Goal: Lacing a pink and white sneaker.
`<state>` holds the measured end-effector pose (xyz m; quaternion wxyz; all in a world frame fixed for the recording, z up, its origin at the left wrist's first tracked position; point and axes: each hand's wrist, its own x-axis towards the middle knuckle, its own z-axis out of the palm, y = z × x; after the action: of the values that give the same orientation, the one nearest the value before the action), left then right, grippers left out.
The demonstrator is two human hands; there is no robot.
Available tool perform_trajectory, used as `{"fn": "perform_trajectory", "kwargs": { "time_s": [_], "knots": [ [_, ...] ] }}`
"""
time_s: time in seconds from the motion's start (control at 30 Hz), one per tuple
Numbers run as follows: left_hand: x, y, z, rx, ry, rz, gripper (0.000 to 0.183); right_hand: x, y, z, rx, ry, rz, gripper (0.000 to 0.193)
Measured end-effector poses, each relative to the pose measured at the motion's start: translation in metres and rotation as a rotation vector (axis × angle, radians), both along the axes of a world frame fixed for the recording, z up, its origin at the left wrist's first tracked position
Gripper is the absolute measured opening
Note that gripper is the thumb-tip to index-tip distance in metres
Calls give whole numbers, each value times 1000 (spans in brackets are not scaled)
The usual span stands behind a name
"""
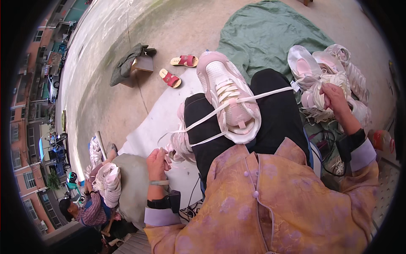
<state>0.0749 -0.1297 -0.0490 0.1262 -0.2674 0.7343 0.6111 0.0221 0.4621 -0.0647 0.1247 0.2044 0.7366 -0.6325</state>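
A pink and white sneaker (231, 95) rests across my black-trousered thighs, its toe pointing away from me and its heel near my body. White shoelace (264, 95) threads through its eyelets and stretches out to both sides. My right hand (336, 99) is closed in a pinch, with the lace running straight toward it over a pile of pale sneakers (303, 65). On the other side, my left hand (157, 164) has its fingers pressed together where the looser lace curves down to it. More pale pink shoes (181, 142) lie beside my left thigh, partly hidden.
Green cloth (270, 31) covers the floor ahead. Red sandals (170, 78) and a small stool (144, 63) with dark cloth stand farther left. At the lower left another person (95, 209) sits near bundled pale shoes (108, 183). A plastic bottle (380, 140) is at the right.
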Motion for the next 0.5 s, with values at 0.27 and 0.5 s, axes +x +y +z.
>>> {"fn": "perform_trajectory", "kwargs": {
  "time_s": [0.27, 0.5],
  "knots": [
    [-59, 152, 4, 446, 0, -261, 17, -10, -175, 26, -408, 89, 331, 16],
    [-108, 176, -9, 406, 154, -143, 17, -51, -195, 7, -380, 249, 174, 19]
  ]
}}
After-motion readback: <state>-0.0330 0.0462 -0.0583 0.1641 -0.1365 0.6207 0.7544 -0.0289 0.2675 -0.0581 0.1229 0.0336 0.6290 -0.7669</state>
